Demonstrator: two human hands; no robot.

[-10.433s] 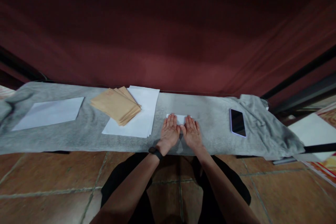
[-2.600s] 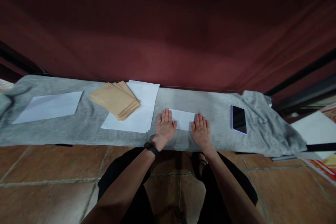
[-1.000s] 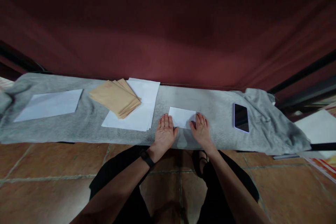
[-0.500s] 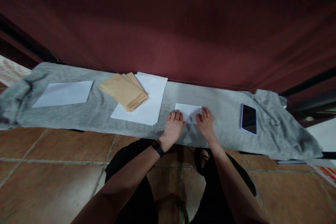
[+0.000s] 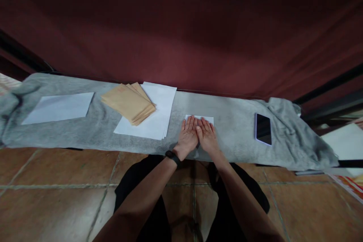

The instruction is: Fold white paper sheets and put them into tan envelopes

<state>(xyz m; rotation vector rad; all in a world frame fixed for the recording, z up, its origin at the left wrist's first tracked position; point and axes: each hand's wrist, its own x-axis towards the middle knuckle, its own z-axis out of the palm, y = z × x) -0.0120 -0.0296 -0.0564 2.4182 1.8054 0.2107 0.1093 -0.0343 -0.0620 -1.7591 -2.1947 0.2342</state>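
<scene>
A small folded sheet of white paper [image 5: 210, 119] lies on the grey cloth, mostly covered by my hands. My left hand [image 5: 188, 135] rests flat on its left part, fingers stretched toward the far edge. Beside it, my right hand [image 5: 207, 136] presses flat on the right part, its thumb touching the left hand. Only the paper's far strip and right corner show past my fingers. To the left, a fanned stack of brown envelopes [image 5: 127, 101] sits on larger white sheets [image 5: 162, 109].
Grey cloth [image 5: 232, 132] covers the long narrow bench. Another white sheet [image 5: 59, 107] lies at its left end. A phone [image 5: 263, 129] in a purple case is to the right. A dark red panel [image 5: 181, 53] rises behind the bench; my knees are below its front edge.
Both hands have come together from the sides of the folded paper and now lie flat over it. The whole view has shifted slightly.
</scene>
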